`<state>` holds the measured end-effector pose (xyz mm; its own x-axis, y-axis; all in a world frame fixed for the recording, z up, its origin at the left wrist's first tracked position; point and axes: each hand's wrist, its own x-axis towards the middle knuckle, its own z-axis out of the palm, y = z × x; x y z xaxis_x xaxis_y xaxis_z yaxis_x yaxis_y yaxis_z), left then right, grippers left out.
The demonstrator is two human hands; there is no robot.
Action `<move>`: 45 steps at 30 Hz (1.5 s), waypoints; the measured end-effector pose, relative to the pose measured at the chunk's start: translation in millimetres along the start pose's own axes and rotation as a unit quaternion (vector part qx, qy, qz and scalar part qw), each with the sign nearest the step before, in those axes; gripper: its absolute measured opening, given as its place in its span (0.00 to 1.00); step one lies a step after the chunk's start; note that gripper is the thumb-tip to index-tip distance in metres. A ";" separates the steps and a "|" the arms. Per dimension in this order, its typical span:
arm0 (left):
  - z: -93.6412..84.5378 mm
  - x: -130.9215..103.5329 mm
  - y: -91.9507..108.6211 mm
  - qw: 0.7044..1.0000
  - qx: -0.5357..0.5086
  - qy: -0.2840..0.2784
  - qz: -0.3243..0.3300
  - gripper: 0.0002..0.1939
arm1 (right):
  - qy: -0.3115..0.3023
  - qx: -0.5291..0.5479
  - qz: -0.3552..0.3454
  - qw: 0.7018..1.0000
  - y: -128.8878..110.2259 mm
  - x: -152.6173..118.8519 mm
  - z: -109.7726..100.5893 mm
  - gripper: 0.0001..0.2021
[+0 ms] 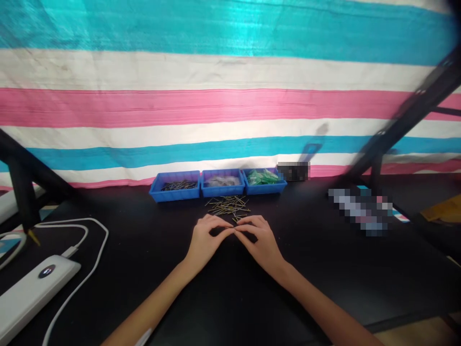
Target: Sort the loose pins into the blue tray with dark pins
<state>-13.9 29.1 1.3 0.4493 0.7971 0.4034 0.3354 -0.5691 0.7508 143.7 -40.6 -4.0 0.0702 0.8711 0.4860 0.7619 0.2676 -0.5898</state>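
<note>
My left hand (209,236) and my right hand (261,239) meet at the fingertips above the black table. Each has thumb and forefinger pinched together. Whatever sits between the fingertips is too small to make out. Just beyond them lies a loose pile of thin, brass-coloured screw-like or nail-like pieces (227,205). Behind it three blue trays stand in a row. The left tray (175,194) has dark, thin metal pieces in it. Clear or whitish plastic fills the middle tray (222,190), and green plastic pieces or packets lie in the right tray (266,188).
A white power bank (38,293) with a white cable (104,235) lies on the table (144,288) at the left. Black frame bars (403,113) slant up at both sides. A striped sheet (216,108) hangs behind. Blurred-out items (360,211) lie at the right.
</note>
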 end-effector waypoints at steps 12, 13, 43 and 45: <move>-3.6 3.2 -0.2 0.998 -0.061 -0.011 0.005 0.05 | 0.005 0.091 0.013 0.996 -5.9 -1.5 6.4 0.05; -4.1 3.4 -0.3 0.998 -0.064 -0.011 0.006 0.05 | 0.021 0.096 0.016 0.995 -5.3 -0.1 4.4 0.05; -41.5 51.0 -21.2 0.963 0.081 0.231 -0.112 0.25 | 0.034 0.181 0.069 0.980 -9.5 -6.0 -2.0 0.10; -31.5 36.6 -14.8 0.979 0.103 0.171 -0.043 0.24 | 0.020 0.147 0.050 0.988 -6.5 -4.8 -2.7 0.09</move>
<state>-28.5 73.1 21.5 0.1201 0.8447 0.5216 0.5358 -0.4975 0.6823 140.2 -47.6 -0.8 0.1653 0.8839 0.4374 0.5305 0.2942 -0.7950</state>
